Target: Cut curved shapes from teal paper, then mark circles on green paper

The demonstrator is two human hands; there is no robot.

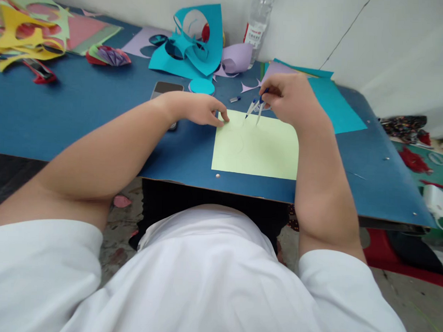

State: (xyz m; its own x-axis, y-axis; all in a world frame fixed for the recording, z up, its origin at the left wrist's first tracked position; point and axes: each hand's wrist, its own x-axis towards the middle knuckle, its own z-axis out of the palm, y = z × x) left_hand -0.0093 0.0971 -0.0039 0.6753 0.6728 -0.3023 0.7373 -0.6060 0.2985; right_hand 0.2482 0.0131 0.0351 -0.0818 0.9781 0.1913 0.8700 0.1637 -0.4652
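A pale green sheet of paper (258, 148) lies on the blue table, with a faint curved line drawn on its left part. My right hand (285, 98) is closed round the top of a drawing compass (259, 111), whose two legs point down at the sheet's upper part. Resting its fingertips on the sheet's upper left corner, my left hand (205, 109) is open, thumb and forefinger apart. Behind it sits a stack of blue paper discs (201, 86). A phone (168, 89) is partly hidden under my left wrist.
Cut turquoise paper (192, 53) and a plastic bottle (257, 29) stand by the wall. Yellow scraps (26, 33), red-handled scissors (41, 72) and a folded paper piece (108, 55) lie at left. A turquoise sheet (338, 104) is at right. The table's front edge (177, 182) is near my body.
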